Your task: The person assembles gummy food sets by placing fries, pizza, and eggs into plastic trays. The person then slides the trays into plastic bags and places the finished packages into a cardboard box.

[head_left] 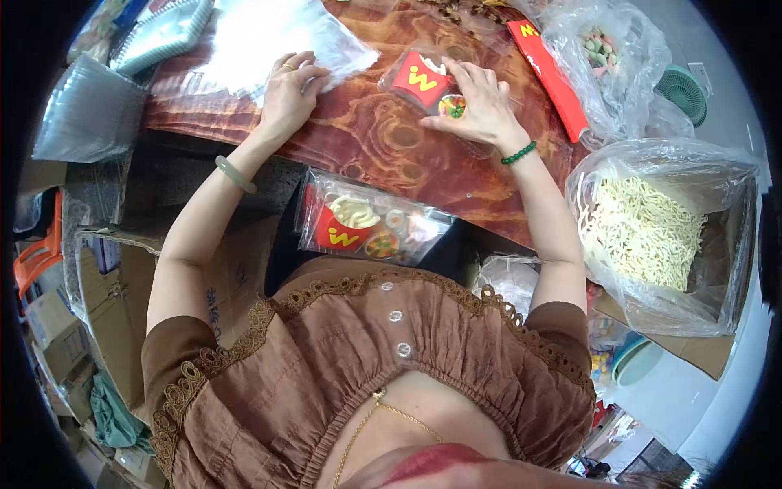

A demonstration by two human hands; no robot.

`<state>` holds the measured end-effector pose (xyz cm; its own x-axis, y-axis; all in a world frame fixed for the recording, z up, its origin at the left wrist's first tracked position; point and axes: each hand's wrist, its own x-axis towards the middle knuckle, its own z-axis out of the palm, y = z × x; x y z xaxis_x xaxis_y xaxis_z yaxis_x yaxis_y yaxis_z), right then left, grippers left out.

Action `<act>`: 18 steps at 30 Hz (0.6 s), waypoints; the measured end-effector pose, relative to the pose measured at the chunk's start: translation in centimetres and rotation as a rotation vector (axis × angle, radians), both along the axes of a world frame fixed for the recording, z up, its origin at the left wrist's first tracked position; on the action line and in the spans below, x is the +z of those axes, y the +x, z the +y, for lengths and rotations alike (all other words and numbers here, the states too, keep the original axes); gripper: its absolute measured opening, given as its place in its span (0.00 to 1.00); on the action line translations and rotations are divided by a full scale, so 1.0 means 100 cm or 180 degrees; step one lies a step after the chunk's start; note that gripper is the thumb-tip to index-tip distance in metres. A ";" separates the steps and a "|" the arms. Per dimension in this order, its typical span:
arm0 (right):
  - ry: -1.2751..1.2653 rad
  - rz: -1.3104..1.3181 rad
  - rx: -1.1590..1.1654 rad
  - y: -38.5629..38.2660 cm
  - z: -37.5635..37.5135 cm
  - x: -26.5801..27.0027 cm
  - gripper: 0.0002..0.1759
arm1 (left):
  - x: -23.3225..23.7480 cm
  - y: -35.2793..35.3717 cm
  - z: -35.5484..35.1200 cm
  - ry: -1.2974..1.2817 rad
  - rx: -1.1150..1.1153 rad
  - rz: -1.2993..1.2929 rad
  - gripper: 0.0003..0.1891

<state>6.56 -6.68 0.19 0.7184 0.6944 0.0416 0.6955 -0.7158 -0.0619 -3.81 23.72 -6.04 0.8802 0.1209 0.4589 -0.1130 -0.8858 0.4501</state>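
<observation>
My right hand lies spread over a clear plastic packet on the table, thumb and fingers apart. Inside the packet are a red toy fries carton with a yellow mark and a small round colourful piece; my hand hides the rest. My left hand rests with loosely bent, parted fingers at the edge of a pile of clear plastic bags. Near my lap is another filled packet, showing a red carton with cream-coloured fries and several small pieces.
Stacked clear plastic trays stand at the left. A flat red carton lies on the wood-patterned table. To the right are a bag of pastel pieces and a plastic-lined box holding cream-coloured fries. Cardboard boxes sit below left.
</observation>
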 end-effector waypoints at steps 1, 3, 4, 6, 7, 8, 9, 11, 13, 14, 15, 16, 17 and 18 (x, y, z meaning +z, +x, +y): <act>-0.0043 0.0067 -0.0069 -0.002 0.003 0.001 0.60 | 0.003 0.002 0.001 -0.0008 -0.0005 -0.0004 0.09; -0.0034 0.0037 -0.0068 -0.003 0.005 -0.001 0.60 | 0.007 0.005 0.004 0.0009 0.0103 -0.0001 0.08; -0.0012 -0.0002 -0.0056 -0.004 0.006 -0.002 0.60 | 0.006 0.007 0.004 0.0001 0.0095 0.0002 0.08; 0.0003 0.0019 -0.0062 -0.004 0.006 -0.002 0.60 | 0.005 0.012 0.006 -0.0239 0.0233 -0.0056 0.08; 0.0034 0.0026 -0.0066 -0.004 0.007 -0.002 0.60 | 0.005 0.013 0.006 -0.0242 0.0232 -0.0058 0.08; 0.0028 0.0030 -0.0066 -0.005 0.008 -0.002 0.60 | 0.007 0.013 0.004 -0.0371 0.0291 0.0016 0.09; 0.0019 0.0041 -0.0085 -0.006 0.009 -0.001 0.60 | 0.009 0.014 0.002 -0.0500 0.0348 0.0091 0.11; 0.0009 0.0051 -0.0113 -0.007 0.011 -0.003 0.60 | 0.022 0.010 -0.007 -0.0265 0.0360 0.0252 0.12; 0.0086 -0.0046 -0.0040 -0.007 0.012 -0.005 0.63 | 0.030 0.008 -0.008 -0.0028 0.0370 0.0406 0.13; 0.0086 -0.0048 -0.0045 -0.007 0.012 -0.005 0.63 | 0.032 0.008 -0.005 0.0212 0.0112 0.0236 0.14; 0.0070 -0.0031 -0.0052 -0.007 0.012 -0.003 0.63 | 0.031 0.007 -0.003 0.0448 -0.0147 0.0074 0.14; 0.0057 -0.0019 -0.0057 -0.007 0.012 -0.003 0.63 | 0.027 0.009 0.004 0.0449 -0.0150 0.0074 0.14; 0.0058 -0.0019 -0.0061 -0.008 0.012 -0.005 0.63 | 0.020 0.015 0.013 0.0374 -0.0307 0.0042 0.13; 0.0076 -0.0150 -0.0010 -0.007 0.012 -0.007 0.63 | 0.018 0.018 0.019 0.0300 -0.0462 0.0006 0.13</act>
<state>5.83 -5.49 -0.54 0.7173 0.6907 0.0918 0.6959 -0.7166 -0.0462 -2.01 25.59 -4.26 0.8862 -0.0512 0.4605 -0.2421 -0.8985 0.3661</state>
